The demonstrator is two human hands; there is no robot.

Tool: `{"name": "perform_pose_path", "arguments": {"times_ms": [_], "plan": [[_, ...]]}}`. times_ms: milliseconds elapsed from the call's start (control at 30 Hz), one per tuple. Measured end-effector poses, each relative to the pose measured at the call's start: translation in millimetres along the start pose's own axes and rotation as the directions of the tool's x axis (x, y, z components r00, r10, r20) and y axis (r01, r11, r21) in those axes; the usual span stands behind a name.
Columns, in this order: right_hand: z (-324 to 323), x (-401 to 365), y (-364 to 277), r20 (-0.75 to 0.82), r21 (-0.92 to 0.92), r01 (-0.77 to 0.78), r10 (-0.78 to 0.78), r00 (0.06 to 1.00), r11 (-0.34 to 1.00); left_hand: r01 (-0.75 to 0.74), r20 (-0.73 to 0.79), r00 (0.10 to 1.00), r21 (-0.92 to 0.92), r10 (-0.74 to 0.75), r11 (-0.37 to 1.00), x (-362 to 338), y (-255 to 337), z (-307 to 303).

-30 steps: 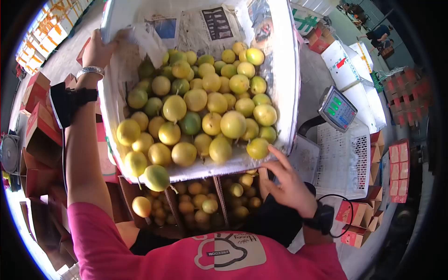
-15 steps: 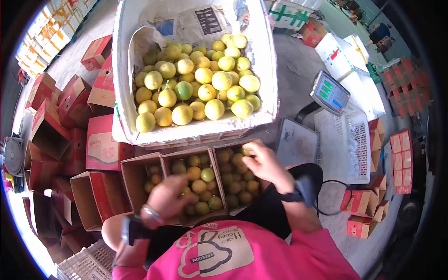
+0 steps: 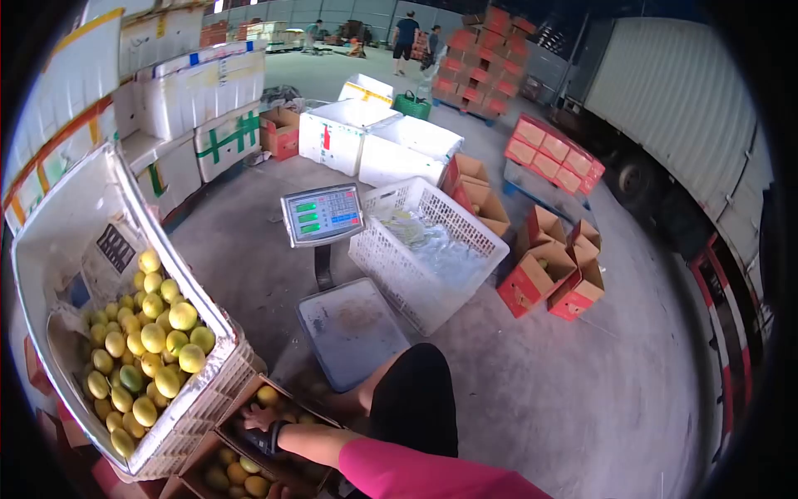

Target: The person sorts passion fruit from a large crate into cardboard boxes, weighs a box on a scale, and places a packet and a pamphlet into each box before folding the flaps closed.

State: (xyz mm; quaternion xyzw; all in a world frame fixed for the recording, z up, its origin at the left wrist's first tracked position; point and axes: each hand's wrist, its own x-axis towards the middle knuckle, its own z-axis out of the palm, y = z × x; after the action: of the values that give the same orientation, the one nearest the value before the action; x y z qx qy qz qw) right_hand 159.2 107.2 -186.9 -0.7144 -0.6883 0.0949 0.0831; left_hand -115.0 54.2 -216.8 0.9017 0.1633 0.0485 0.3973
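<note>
My right hand (image 3: 259, 417), with a dark band on its wrist, reaches into an open cardboard box (image 3: 287, 389) of yellow-green fruit. Its fingers look spread over the box's near side. Part of my left hand (image 3: 279, 491) shows at the bottom edge, beside a second box with fruit (image 3: 237, 473); what it touches is hidden. To the left, a large white foam box (image 3: 156, 224) lined with newspaper holds many yellow fruits (image 3: 153, 338) and one greener fruit (image 3: 131, 379).
A scale (image 3: 353, 324) with a lit display (image 3: 322, 214) stands beside a white crate (image 3: 416, 283) of clear plastic. Beyond are white foam boxes (image 3: 332, 137), open red cartons (image 3: 536, 274), stacked cartons (image 3: 482, 62), a truck (image 3: 682, 116) and people (image 3: 406, 37) in the background.
The view has swung to the right, so the foam box now lies at the left. My right hand has gone down into the box; my left hand is mostly out of view.
</note>
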Motion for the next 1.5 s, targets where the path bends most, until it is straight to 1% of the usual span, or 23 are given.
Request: {"name": "perform_pose_path", "arguments": {"times_ms": [33, 67, 167, 233, 267, 300, 367, 467, 500, 567, 633, 700, 767, 833, 900, 1033, 1100, 1133, 1167, 1233, 1333, 1400, 1500], "plan": [[1, -4, -4, 0.011, 0.229, -0.16, 0.161, 0.987, 0.96, 0.261, -0.03, 0.963, -0.161, -0.269, 0.952, 21, 92, -57], [-10, -10, -12, 0.023, 0.448, -0.294, 0.318, 0.948, 0.844, 0.304, 0.053, 0.953, -0.173, -0.3, 0.937, 20, 81, -59], [-14, -40, -2, 0.216, 0.497, -0.197, 0.1, 0.971, 0.845, 0.141, 0.142, 0.982, -0.106, -0.125, 0.984, 36, 62, -41], [-19, -52, 1, 0.315, 0.578, -0.2, 0.01, 0.949, 0.791, 0.44, 0.066, 0.896, 0.016, -0.44, 0.898, 32, 68, -29], [-22, -62, 5, 0.314, 0.701, -0.218, -0.02, 0.949, 0.68, 0.443, 0.107, 0.883, 0.13, -0.457, 0.887, 37, 86, -42], [-67, -64, 2, 0.567, 0.722, -0.465, -0.054, 0.822, 0.513, 0.483, 0.086, 0.86, 0.185, -0.504, 0.856, 37, 82, -30], [-93, -78, -8, 0.662, 0.75, -0.65, -0.161, 0.732, 0.123, 0.616, 0.112, 0.752, 0.229, -0.649, 0.754, 45, 99, -36], [-90, -92, -28, 0.679, 0.689, -0.698, -0.165, 0.716, -0.196, 0.58, 0.094, 0.783, 0.244, -0.614, 0.777, 40, 89, -38], [-81, -92, -28, 0.69, 0.68, -0.71, -0.168, 0.704, -0.182, 0.53, 0.115, 0.831, 0.134, -0.544, 0.837, 35, 85, -41], [-58, -97, -32, 0.665, 0.677, -0.624, -0.038, 0.746, -0.39, 0.482, 0.123, 0.869, 0.002, -0.478, 0.876, 27, 81, -38], [-53, -96, -38, 0.584, 0.797, -0.524, 0.163, 0.795, -0.3, 0.566, 0.196, 0.825, -0.267, -0.531, 0.78, 27, 73, -44], [-91, -89, -55, 0.451, 0.886, -0.375, 0.313, 0.836, -0.274, 0.537, 0.199, 0.843, -0.286, -0.499, 0.793, 27, 91, -63], [-116, -82, -55, 0.444, 0.833, -0.326, 0.187, 0.877, -0.447, 0.53, 0.082, 0.843, -0.296, -0.531, 0.795, 23, 93, -50], [-154, -65, -82, 0.372, 0.806, -0.294, 0.052, 0.927, -0.514, 0.609, 0.139, 0.788, -0.31, -0.599, 0.73, 19, 94, -60], [-187, -45, -130, 0.336, 0.778, -0.333, -0.095, 0.937, -0.533, 0.443, -0.048, 0.884, -0.234, -0.465, 0.866, 10, 108, -76], [-178, 1, -221, 0.327, 0.757, -0.444, -0.31, 0.893, -0.48, 0.303, -0.088, 0.934, -0.32, -0.347, 0.898, -48, 153, -158], [-157, 22, -249, 0.393, 0.86, -0.474, -0.349, 0.851, -0.189, 0.278, -0.183, 0.909, -0.404, -0.375, 0.872, -81, 160, -190], [-171, 22, -257, 0.393, 0.881, -0.457, -0.345, 0.852, -0.125, 0.337, -0.219, 0.862, -0.425, -0.457, 0.84, -94, 160, -201], [-155, 26, -252, 0.312, 0.949, -0.292, -0.234, 0.921, 0.114, 0.422, -0.33, 0.781, -0.347, -0.53, 0.838, -110, 150, -195], [-148, 34, -216, 0.095, 0.931, 0.007, -0.262, 0.96, 0.366, 0.604, -0.5, 0.591, -0.246, -0.633, 0.759, -130, 134, -191], [-108, 41, -167, 0.29, 0.837, -0.196, -0.111, 0.95, 0.512, 0.648, -0.697, 0.452, -0.173, -0.557, 0.742, -124, 126, -179], [-77, 41, -153, 0.189, 0.541, 0.086, -0.221, 0.957, 0.836, 0.608, -0.571, 0.562, -0.207, -0.599, 0.767, -93, 132, -171], [-35, 45, -174, 0.51, 0.024, 0.069, -0.072, 0.857, 0.997, 0.672, -0.244, 0.706, -0.068, -0.665, 0.738, -36, 132, -144]]}}
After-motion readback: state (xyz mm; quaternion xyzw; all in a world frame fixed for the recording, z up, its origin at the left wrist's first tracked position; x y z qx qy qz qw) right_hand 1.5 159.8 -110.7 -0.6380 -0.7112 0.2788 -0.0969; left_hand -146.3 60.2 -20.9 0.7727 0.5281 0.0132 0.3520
